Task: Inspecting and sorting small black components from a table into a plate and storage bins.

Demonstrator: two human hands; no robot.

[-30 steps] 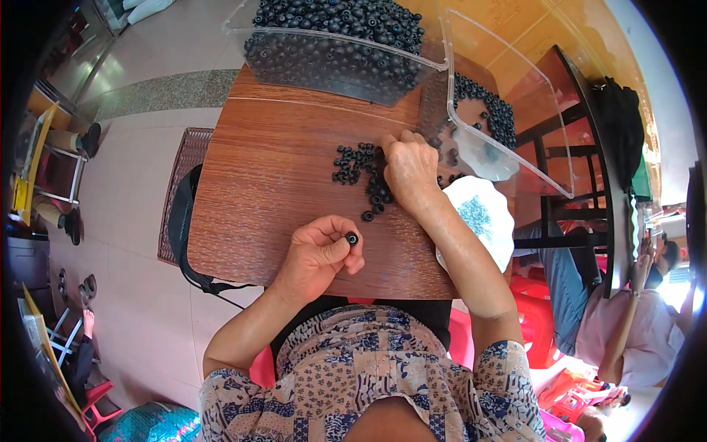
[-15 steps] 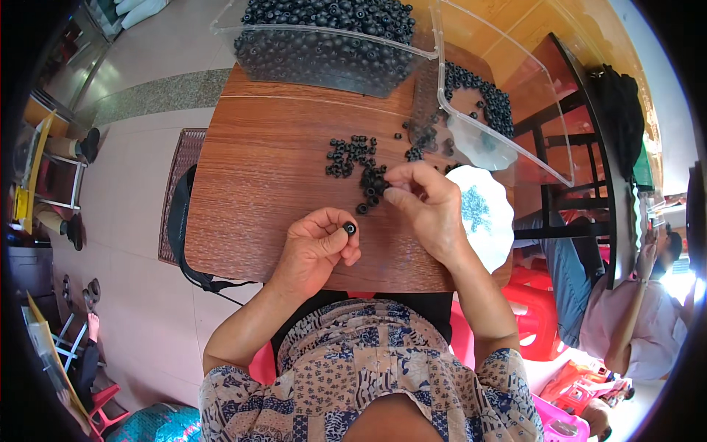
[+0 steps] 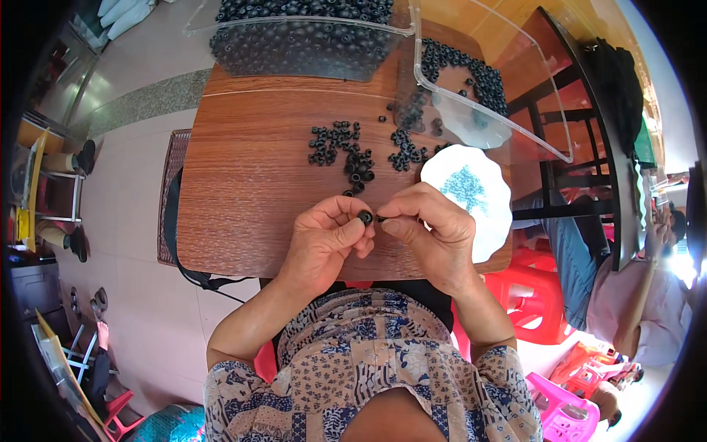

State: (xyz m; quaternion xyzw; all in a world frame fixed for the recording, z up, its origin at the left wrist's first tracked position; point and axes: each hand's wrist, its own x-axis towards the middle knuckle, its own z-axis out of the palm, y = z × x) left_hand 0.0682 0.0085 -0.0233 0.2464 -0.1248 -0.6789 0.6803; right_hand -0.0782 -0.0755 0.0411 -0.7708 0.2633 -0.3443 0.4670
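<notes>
My left hand [image 3: 320, 239] pinches a round black bead-like piece with a hole [image 3: 365, 217] between thumb and fingertips. Close beside it, my right hand [image 3: 440, 239] is closed in a pinch on a small dark piece [image 3: 381, 219], mostly covered by the fingers. The two pieces are nearly touching above the near part of the table. Just beyond the hands lies a loose group of black pieces [image 3: 335, 144], trailing toward me. Another small heap [image 3: 402, 153] sits to its right. Right of that, a white scalloped plate [image 3: 495, 228] carries many tiny bluish pieces [image 3: 464, 188].
A clear plastic bin [image 3: 294, 62] full of black pieces stands at the table's far edge. A second clear bin [image 3: 508, 125] at the far right holds more. Red plastic stools [image 3: 523, 306] and a seated person [image 3: 626, 295] are to the right of the brown table [image 3: 243, 199].
My right hand has come back from the loose black pieces toward my left hand, carrying a small dark piece. My left hand has moved slightly right.
</notes>
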